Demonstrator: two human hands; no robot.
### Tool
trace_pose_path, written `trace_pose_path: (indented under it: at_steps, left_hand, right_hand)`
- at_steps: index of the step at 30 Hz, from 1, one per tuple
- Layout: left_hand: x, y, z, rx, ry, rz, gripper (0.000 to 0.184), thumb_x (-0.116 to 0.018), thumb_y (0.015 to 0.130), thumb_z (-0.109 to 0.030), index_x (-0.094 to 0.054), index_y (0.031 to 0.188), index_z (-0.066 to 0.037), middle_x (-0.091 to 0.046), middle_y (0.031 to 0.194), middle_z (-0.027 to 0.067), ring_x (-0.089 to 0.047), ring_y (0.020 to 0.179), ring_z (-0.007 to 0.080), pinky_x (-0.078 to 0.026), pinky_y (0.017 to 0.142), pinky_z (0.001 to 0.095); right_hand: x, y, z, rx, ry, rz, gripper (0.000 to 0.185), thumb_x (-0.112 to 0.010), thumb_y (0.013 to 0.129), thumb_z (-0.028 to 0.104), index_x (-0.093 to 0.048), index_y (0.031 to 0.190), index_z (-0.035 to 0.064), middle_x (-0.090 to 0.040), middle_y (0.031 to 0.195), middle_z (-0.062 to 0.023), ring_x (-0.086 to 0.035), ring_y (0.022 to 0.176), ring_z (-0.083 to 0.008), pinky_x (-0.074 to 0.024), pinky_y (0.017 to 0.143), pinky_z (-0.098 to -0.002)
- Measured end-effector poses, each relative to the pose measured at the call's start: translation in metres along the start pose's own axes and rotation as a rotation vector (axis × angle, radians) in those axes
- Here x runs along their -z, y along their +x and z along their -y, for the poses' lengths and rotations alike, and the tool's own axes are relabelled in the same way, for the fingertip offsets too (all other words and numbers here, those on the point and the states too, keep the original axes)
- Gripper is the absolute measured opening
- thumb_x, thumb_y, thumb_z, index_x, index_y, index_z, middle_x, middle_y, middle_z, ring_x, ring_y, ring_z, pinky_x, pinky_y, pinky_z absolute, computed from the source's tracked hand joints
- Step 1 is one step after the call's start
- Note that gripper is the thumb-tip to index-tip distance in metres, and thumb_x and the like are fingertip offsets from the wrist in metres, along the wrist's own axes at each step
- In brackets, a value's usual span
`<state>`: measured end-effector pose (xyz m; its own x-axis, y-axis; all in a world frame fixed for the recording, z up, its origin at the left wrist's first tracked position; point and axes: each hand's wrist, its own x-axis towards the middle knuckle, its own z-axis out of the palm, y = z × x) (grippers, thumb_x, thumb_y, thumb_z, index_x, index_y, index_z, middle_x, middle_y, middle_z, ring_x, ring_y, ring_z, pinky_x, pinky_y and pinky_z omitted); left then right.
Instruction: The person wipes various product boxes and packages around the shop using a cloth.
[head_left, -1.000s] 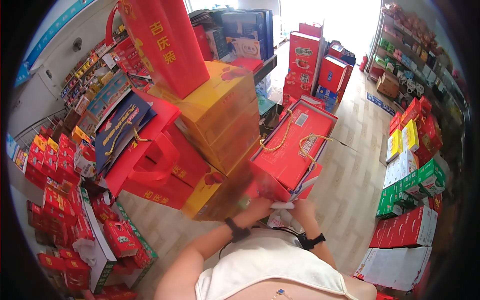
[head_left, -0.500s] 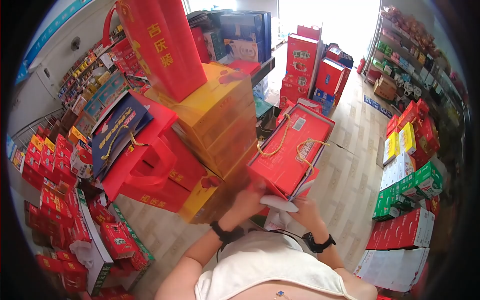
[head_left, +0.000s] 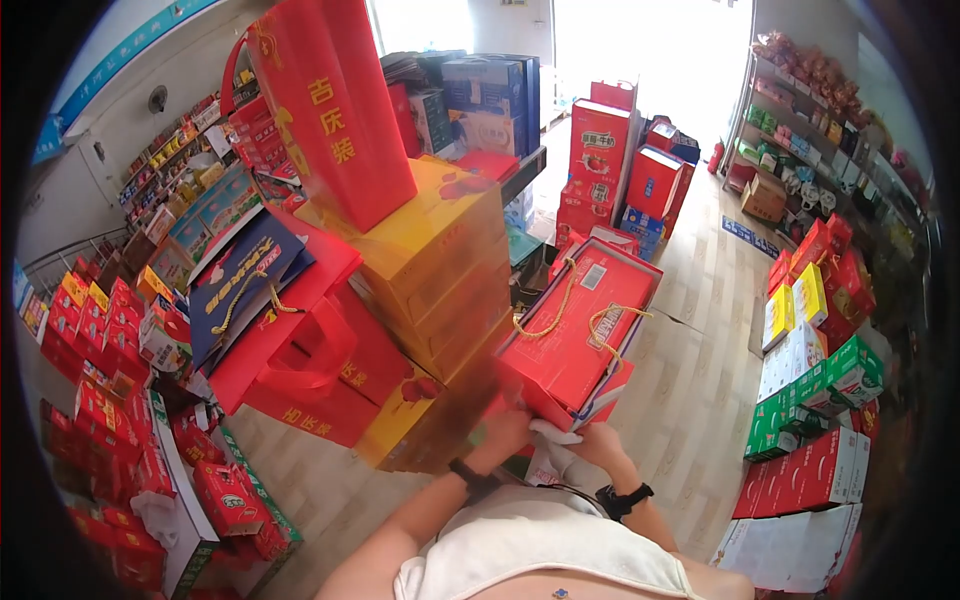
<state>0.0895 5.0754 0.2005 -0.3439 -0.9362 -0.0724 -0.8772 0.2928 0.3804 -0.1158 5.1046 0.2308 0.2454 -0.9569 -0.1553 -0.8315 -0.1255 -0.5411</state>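
Note:
A red gift box point(head_left: 570, 345) with gold rope handles and a barcode label stands in front of me at chest level. A white cloth point(head_left: 556, 433) is bunched at its near end, low against the box. My left hand point(head_left: 500, 436), slightly blurred, closes on the cloth's left side; its fingertips are partly hidden. My right hand point(head_left: 602, 443) grips the right side with curled fingers, just under the box's near corner. Both wrists wear black bands.
To the left, yellow cartons point(head_left: 430, 260) are stacked with a tall red bag point(head_left: 335, 120) on top. Beside them stands a red gift bag point(head_left: 320, 370) with a navy bag point(head_left: 245, 285) on it. Boxes line the right wall; more red boxes point(head_left: 600, 150) stand ahead.
The white cloth has gone from spread flat to bunched, and sits a little lower. Both hands have moved slightly down with it. The view has shifted a little.

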Motion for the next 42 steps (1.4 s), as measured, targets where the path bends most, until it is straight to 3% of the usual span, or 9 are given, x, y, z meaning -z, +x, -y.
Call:
trace_pose_path:
  at_steps: [4,8,11,14,22,27,31,33,42]
  left_hand:
    - [-0.035,0.002,0.018,-0.003,-0.059,0.072,0.027,-0.065,0.071,-0.034,-0.069,0.087,-0.012,-0.067,0.081,0.0132,-0.065,0.077,0.0318,-0.052,0.067,0.0421]
    - [-0.053,0.005,0.035,-0.037,-0.130,0.028,0.032,-0.064,0.072,-0.038,-0.069,0.089,-0.012,-0.067,0.083,0.0138,-0.065,0.077,0.0318,-0.052,0.066,0.0432]
    - [-0.012,0.003,0.027,0.114,-0.091,-0.107,0.028,-0.068,0.068,-0.033,-0.069,0.086,-0.012,-0.067,0.080,0.0127,-0.065,0.078,0.0302,-0.051,0.070,0.0407]
    - [0.086,-0.016,-0.006,-0.230,0.022,-0.254,0.043,-0.074,0.060,-0.022,-0.062,0.098,-0.006,-0.064,0.086,0.0137,-0.062,0.083,0.0290,-0.048,0.075,0.0413]
    - [0.184,-0.044,-0.059,-0.469,-0.048,-1.007,0.036,-0.070,0.066,-0.019,-0.060,0.101,-0.014,-0.059,0.107,0.0058,-0.056,0.099,0.0242,-0.037,0.093,0.0437]
    - [0.197,-0.059,-0.077,-0.695,0.082,-1.339,0.021,-0.062,0.077,-0.015,-0.058,0.098,-0.011,-0.059,0.107,0.0156,-0.058,0.100,0.0293,-0.037,0.094,0.0462]
    - [0.197,-0.015,-0.078,-0.636,-0.100,-1.075,0.026,-0.065,0.072,-0.011,-0.053,0.095,-0.007,-0.061,0.101,0.0156,-0.059,0.095,0.0334,-0.043,0.086,0.0455]
    - [0.166,0.017,-0.050,-0.375,-0.211,-0.440,0.032,-0.066,0.067,-0.008,-0.050,0.094,-0.004,-0.060,0.096,0.0170,-0.058,0.091,0.0376,-0.046,0.077,0.0449]
    - [0.165,-0.029,-0.054,-0.367,-0.292,-0.456,0.035,-0.069,0.063,-0.010,-0.051,0.092,-0.003,-0.059,0.092,0.0183,-0.057,0.088,0.0380,-0.047,0.076,0.0444]
  right_hand:
    - [-0.056,0.014,-0.034,-0.076,-0.045,0.063,0.032,-0.066,0.073,0.040,-0.069,0.092,0.0138,-0.067,0.085,-0.0144,-0.064,0.081,-0.0330,-0.0509,0.070,-0.0410]
    - [-0.063,0.006,-0.035,0.173,-0.086,-0.139,0.023,-0.063,0.074,0.031,-0.067,0.084,0.0102,-0.065,0.080,-0.0146,-0.062,0.078,-0.0328,-0.0500,0.067,-0.0422]
    - [-0.036,-0.006,-0.013,0.176,-0.039,-0.161,0.025,-0.063,0.075,0.032,-0.065,0.080,0.0068,-0.063,0.076,-0.0157,-0.061,0.073,-0.0345,-0.0483,0.062,-0.0435]
    - [0.010,-0.026,0.029,0.183,0.020,-0.178,0.027,-0.065,0.076,0.023,-0.060,0.097,0.0071,-0.063,0.080,-0.0168,-0.062,0.072,-0.0368,-0.0496,0.062,-0.0443]
    - [0.100,-0.055,0.122,0.532,0.321,-0.613,0.029,-0.063,0.071,0.006,-0.061,0.099,-0.0013,-0.064,0.097,-0.0149,-0.064,0.080,-0.0318,-0.0512,0.067,-0.0350]
    - [0.121,-0.069,0.138,0.818,0.087,-1.020,0.035,-0.061,0.069,0.002,-0.060,0.104,-0.0013,-0.064,0.108,-0.0138,-0.064,0.096,-0.0300,-0.0507,0.081,-0.0381]
    - [0.114,-0.030,0.135,0.540,0.063,-0.777,0.041,-0.057,0.066,-0.003,-0.055,0.107,0.0004,-0.057,0.120,-0.0158,-0.052,0.115,-0.0337,-0.0411,0.097,-0.0441]
    - [0.095,-0.009,0.118,0.457,-0.010,-0.711,0.038,-0.058,0.066,-0.003,-0.055,0.103,0.0010,-0.058,0.118,-0.0153,-0.053,0.114,-0.0345,-0.0407,0.097,-0.0446]
    - [0.085,-0.029,0.116,0.450,0.121,-0.648,0.039,-0.057,0.059,-0.001,-0.058,0.097,0.0034,-0.064,0.104,-0.0136,-0.056,0.109,-0.0343,-0.0409,0.096,-0.0467]
